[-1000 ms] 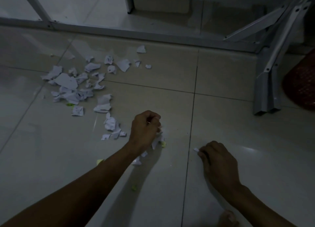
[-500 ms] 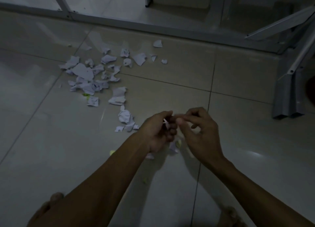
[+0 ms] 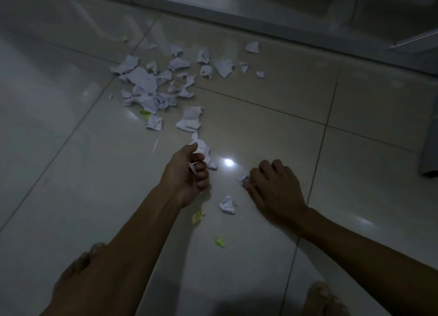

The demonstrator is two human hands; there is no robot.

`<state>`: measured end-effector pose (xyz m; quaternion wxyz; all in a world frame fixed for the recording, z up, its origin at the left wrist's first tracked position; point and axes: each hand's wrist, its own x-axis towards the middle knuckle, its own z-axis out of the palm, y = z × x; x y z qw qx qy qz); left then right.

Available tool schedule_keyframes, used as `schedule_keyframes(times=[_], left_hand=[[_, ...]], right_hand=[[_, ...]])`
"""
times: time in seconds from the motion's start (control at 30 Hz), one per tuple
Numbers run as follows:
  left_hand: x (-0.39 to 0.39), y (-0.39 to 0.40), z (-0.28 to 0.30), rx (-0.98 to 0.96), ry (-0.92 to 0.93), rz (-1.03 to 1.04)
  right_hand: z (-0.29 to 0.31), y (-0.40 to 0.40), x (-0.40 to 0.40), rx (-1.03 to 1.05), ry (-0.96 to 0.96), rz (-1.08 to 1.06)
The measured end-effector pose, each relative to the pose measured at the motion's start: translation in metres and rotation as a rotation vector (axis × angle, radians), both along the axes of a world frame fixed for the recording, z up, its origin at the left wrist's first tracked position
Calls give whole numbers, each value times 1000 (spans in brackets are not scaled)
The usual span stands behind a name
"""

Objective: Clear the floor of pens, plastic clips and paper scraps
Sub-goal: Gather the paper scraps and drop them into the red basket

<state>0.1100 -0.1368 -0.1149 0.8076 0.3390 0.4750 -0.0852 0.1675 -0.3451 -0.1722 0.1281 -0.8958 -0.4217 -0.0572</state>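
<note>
Dim room, glossy tiled floor, person crouched over it. Left hand is raised a little over the tile, fingers curled in with the thumb up, clamped on white paper bits that peek out between the curled fingers. Just beyond those fingertips, more crumpled scraps lie on the floor, touching or nearly touching the thumb tip; cannot tell which. Right hand is down on the tile, knuckles up, fingers bent together and pinching a small white scrap at the fingertips, scrap on the floor. Between the two hands, nearer the wrists than the fingertips, a crumpled white scrap lies loose. Below the left fingers, a yellow piece, and further toward the body a green piece. The main pile of scraps sits well beyond the left fingertips, spread up and to the left, with a green bit at its near edge. Bare toes show at the bottom right, another foot behind the left forearm. Metal frame rail runs along the far edge
</note>
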Motion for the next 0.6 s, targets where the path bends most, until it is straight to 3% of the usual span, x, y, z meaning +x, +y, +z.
schedule_keyframes(times=[0.2,0.37,0.4,0.47,0.53,0.6], left_hand=[[-13,8,-1,11,0,73],[-29,6,1,80,49,115],[-32,4,1,159,73,86],[-40,0,0,453,139,-16],[-52,-5,-5,892,148,-153],[-66,-11,-12,1311,162,-428]], right_hand=[[-18,-3,6,83,-102,89],[2,10,16,405,184,-90],[6,14,15,443,223,-100],[10,21,13,323,256,-101],[5,27,11,61,252,-95],[-3,27,8,-62,161,-93]])
